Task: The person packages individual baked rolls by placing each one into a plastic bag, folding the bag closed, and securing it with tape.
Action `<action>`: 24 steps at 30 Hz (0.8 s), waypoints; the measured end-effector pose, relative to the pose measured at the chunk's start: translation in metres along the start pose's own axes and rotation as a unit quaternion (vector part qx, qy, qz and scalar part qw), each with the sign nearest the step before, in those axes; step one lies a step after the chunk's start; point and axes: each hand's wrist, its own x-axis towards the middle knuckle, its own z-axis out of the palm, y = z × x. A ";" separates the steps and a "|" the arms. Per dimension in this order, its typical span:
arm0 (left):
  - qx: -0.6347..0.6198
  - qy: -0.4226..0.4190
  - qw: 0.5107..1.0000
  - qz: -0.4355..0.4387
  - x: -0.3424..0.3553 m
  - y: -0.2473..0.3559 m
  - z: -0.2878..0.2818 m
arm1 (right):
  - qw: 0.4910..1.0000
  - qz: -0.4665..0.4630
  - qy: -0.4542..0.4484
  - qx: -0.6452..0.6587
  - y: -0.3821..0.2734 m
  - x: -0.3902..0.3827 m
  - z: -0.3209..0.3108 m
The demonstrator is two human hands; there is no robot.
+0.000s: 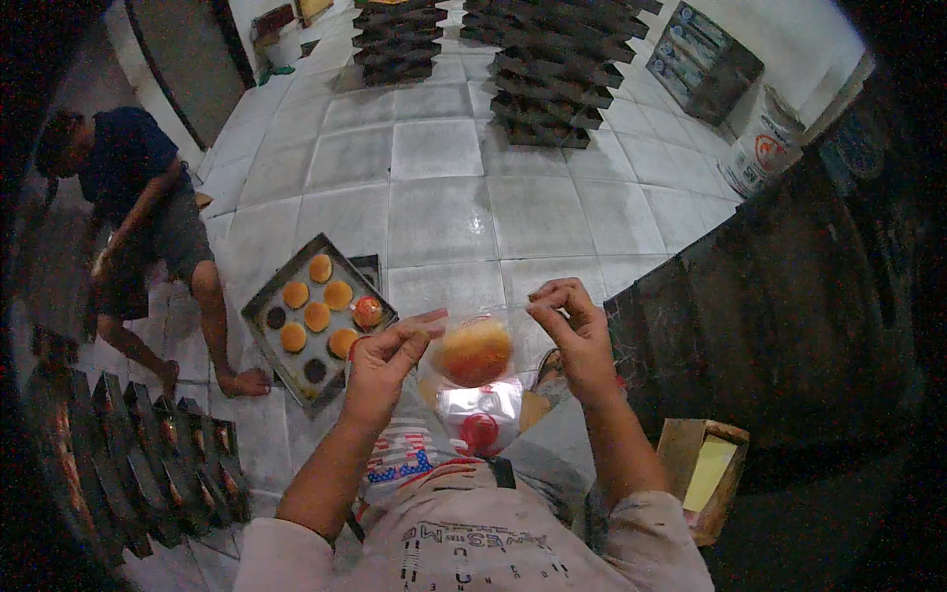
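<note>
A round golden bun hangs in front of me inside a clear plastic bag. My left hand pinches the upper left side of that bag, its fingers reaching past the thumb. At the opposite top corner my right hand is closed in a pinch on the thin film. Below the bun, a stack of clear bags with a red print lies on my lap. To the left of my left hand, a dark metal baking tray on the floor carries several loose buns and one wrapped bun.
Another person sits low at the left. Stacked dark trays stand at the far middle and lower left. A dark panel fills the right, with a wooden box beside it. A white sack leans farther back.
</note>
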 end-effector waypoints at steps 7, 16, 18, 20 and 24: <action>-0.070 0.029 0.993 -0.088 0.001 -0.017 -0.005 | 0.997 0.081 0.012 -0.016 0.008 -0.004 -0.007; 0.155 -0.138 0.973 -0.100 -0.010 -0.003 0.024 | 0.990 0.033 -0.058 -0.120 -0.004 -0.013 0.005; 0.157 -0.153 0.970 -0.101 -0.011 -0.001 0.023 | 0.984 0.014 -0.097 -0.148 -0.011 -0.021 0.007; 0.179 -0.175 0.965 -0.083 -0.012 -0.001 0.026 | 0.971 -0.007 -0.153 -0.185 -0.017 -0.026 0.010; 0.169 -0.156 0.965 -0.130 -0.009 0.012 0.030 | 0.984 0.171 -0.054 0.005 0.007 -0.015 -0.005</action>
